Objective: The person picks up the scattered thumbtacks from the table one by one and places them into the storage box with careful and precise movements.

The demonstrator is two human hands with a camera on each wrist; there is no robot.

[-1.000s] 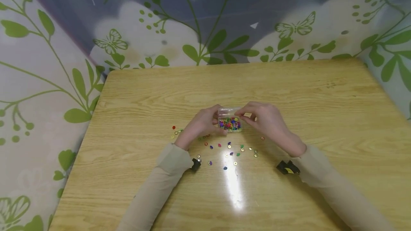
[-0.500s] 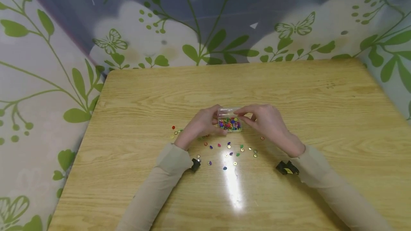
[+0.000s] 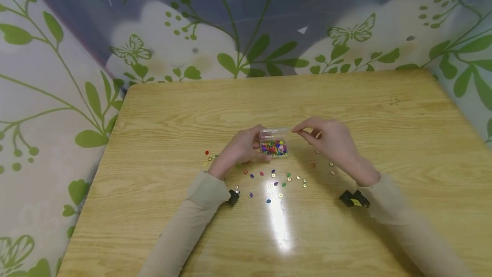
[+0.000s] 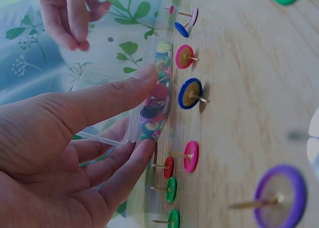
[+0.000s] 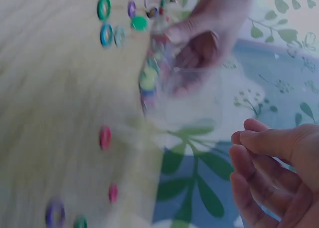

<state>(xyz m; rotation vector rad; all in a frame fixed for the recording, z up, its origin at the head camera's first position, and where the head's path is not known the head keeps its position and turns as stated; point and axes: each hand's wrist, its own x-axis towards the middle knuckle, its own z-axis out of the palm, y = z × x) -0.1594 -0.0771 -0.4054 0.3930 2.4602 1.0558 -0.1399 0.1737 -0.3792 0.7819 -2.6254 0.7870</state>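
Note:
My left hand [image 3: 244,146] grips a small clear plastic box [image 3: 273,132], with the thumb on one side and fingers on the other in the left wrist view. Its hinged lid stands raised at the back. Inside lies a pile of colourful thumbtacks [image 3: 273,148]. To the right of the box, my right hand [image 3: 332,142] hangs above the table, apart from the box. Its thumb and index tips come together in the right wrist view, the other fingers loosely bent, and nothing shows between them. Loose thumbtacks [image 4: 191,94] lie point up or tilted before the box.
The wooden table [image 3: 192,110] carries scattered thumbtacks, a red one [image 3: 206,152] at the left and several right of the box beneath the right hand. Patterned cloth walls [image 3: 161,46] border the back and sides. Black wrist straps [image 3: 353,198] hang at both sleeves.
My right hand has pulled away from the box's right edge, moving right and slightly up. Tacks formerly hidden beneath it now show. The left hand and box stay nearly where they were.

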